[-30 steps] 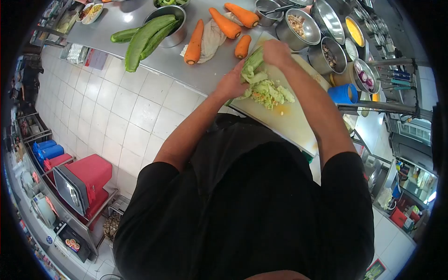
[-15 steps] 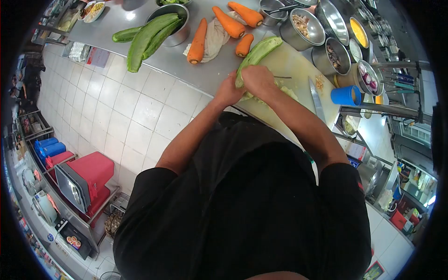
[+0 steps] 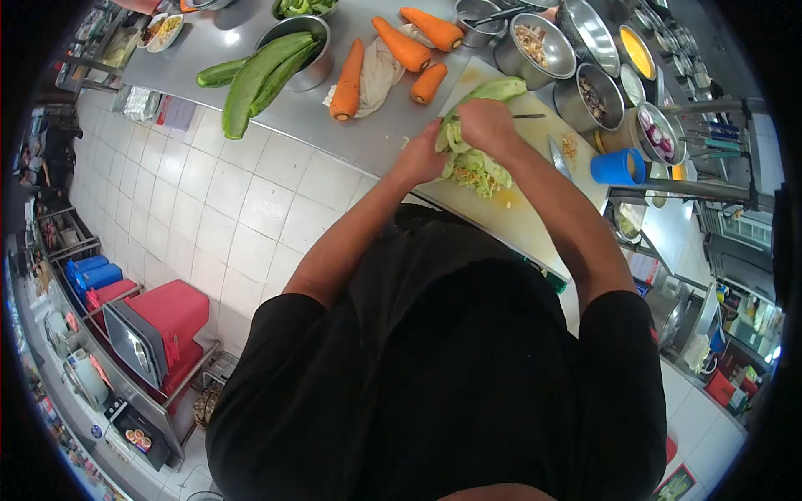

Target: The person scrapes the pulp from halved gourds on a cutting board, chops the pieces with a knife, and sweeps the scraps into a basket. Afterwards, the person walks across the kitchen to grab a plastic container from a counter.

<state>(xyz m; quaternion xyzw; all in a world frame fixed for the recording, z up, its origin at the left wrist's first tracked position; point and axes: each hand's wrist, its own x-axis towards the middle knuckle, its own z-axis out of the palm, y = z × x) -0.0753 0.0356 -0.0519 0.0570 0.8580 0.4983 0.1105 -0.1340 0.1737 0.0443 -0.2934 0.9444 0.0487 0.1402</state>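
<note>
Shifted since the earlier frame: right hand [image 3: 487, 127], farther out along the pale green gourd [image 3: 505, 88], whose far end has swung nearer the steel pot [image 3: 513, 67]. Gourd: slanting over the cutting board [image 3: 539, 230]; probably firm, fairly weighty, slick where pared. Left hand [image 3: 422, 156]: clamped round near end, the sounder hold. Right hand: closed on slim dark tool [image 3: 528, 116]. Peelings [image 3: 482, 173]: limp, beneath.

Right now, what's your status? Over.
Left grip: holding pale-green gourd. Right grip: closed, thin tool jutting past. Possible clutter: peelings on cutting board, knife by right forearm.
</note>
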